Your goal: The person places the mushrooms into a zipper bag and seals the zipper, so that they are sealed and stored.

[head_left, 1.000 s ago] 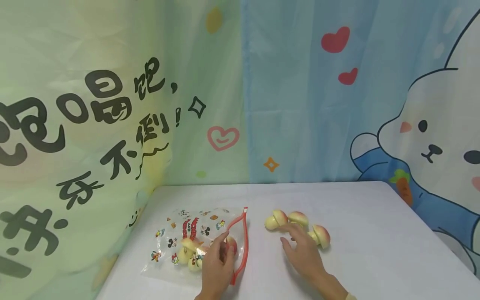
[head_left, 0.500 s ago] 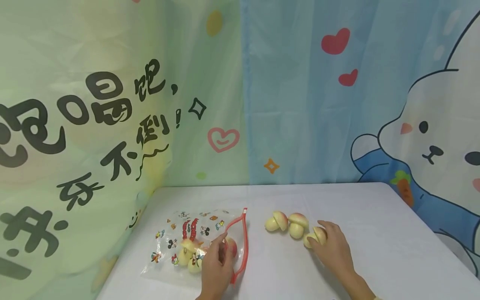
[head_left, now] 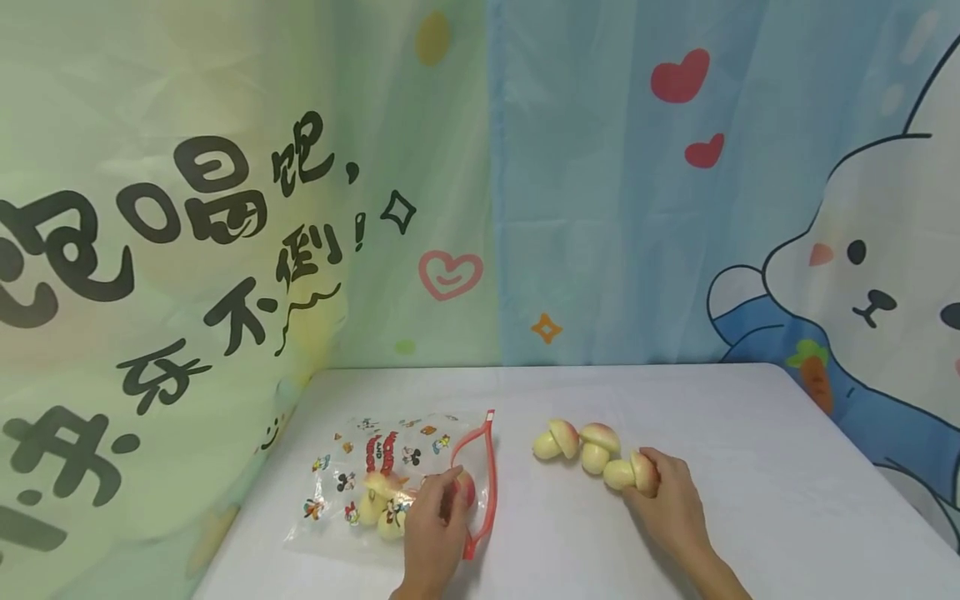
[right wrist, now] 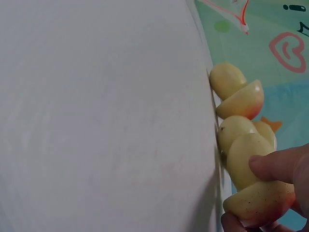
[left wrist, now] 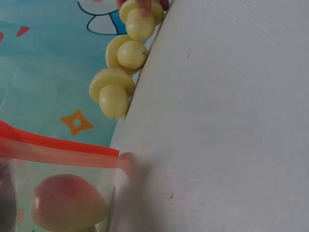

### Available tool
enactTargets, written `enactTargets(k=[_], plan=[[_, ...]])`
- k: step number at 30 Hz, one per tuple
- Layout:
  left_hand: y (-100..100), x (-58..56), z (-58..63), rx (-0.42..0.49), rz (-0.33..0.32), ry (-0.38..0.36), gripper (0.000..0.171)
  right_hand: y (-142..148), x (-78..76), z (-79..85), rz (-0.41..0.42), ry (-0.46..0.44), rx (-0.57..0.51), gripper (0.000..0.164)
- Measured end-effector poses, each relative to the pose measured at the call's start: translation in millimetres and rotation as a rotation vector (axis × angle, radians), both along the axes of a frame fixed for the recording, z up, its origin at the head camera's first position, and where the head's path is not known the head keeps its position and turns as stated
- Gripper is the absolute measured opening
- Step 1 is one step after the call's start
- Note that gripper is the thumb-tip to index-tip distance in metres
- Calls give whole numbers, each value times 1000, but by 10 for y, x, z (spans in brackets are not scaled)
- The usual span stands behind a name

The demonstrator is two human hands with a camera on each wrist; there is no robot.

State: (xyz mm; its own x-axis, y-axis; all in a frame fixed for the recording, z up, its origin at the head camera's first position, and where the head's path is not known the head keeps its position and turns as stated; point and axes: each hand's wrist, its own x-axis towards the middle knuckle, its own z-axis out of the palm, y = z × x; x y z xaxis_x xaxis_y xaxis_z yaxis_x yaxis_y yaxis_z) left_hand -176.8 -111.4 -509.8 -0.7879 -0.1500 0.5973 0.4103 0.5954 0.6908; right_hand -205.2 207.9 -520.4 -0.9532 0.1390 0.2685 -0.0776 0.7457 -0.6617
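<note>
On the left of the white table lies a clear printed zip bag (head_left: 330, 533) with a red zip edge (head_left: 491, 492) and several toy mushrooms (head_left: 386, 500) inside. My left hand (head_left: 437, 529) holds the bag near its mouth, over its front layer; part of the grip is hidden. A mushroom cap (left wrist: 70, 203) shows through the plastic in the left wrist view. My right hand (head_left: 671, 504) grips a toy mushroom (head_left: 632, 473) by its reddish cap, thumb on the stem side in the right wrist view. Beside it lie two more mushrooms, one in the middle (head_left: 597, 447) and one farther left (head_left: 556, 440).
The white table (head_left: 720, 417) reaches back to a hanging cloth (head_left: 570, 208) printed with hearts, writing and a rabbit. Bare tabletop lies right of my right hand and between the bag and the loose mushrooms.
My right hand has moved right, from over the middle mushroom to the rightmost one, and now grips its cap. That mushroom has turned slightly. My left hand has stayed on the bag.
</note>
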Motion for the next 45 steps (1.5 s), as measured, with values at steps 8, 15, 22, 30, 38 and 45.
enactTargets(k=[8,15,22,30,38,45], plan=[[-14,-20,-40,-3,-5,27,22,-210,23,143,42,4,-85,62],[-24,-30,-53,7,-33,46,18,-506,91,90,150,56,-134,63],[-36,-24,-49,17,-42,28,18,-784,86,101,238,18,-248,66],[-31,-20,-30,25,-73,51,23,-1171,49,78,289,23,-302,58],[-40,-28,-18,7,-93,237,27,-1518,106,-25,341,100,-265,57],[-47,-36,-19,36,-129,285,32,-1678,105,2,395,116,-253,59]])
